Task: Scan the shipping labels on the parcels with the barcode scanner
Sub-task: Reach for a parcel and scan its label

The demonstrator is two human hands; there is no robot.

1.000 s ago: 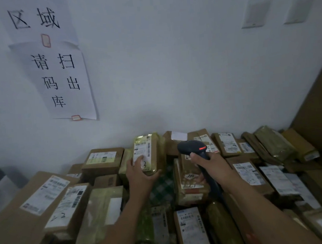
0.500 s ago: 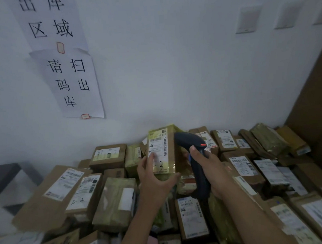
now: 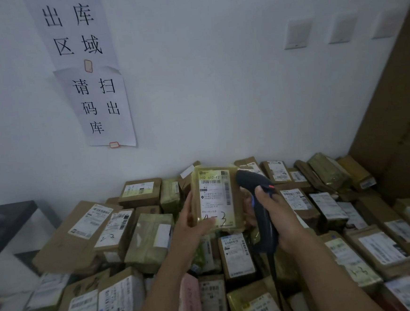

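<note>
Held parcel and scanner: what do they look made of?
Held parcel: probably a cardboard box under yellowish glossy tape or film; the surface shines and wrinkles at the edges. Scanner: dark moulded plastic by the look, smooth with a slight sheen, red button on top.

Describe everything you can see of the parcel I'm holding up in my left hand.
The parcel is a box in glossy yellow-green wrap, upright above the pile, label side facing the camera. Its white shipping label carries a barcode near the top and handwritten 4-3 below. The left hand grips its lower left edge. The barcode scanner sits beside its upper right corner; contact is unclear.
</note>
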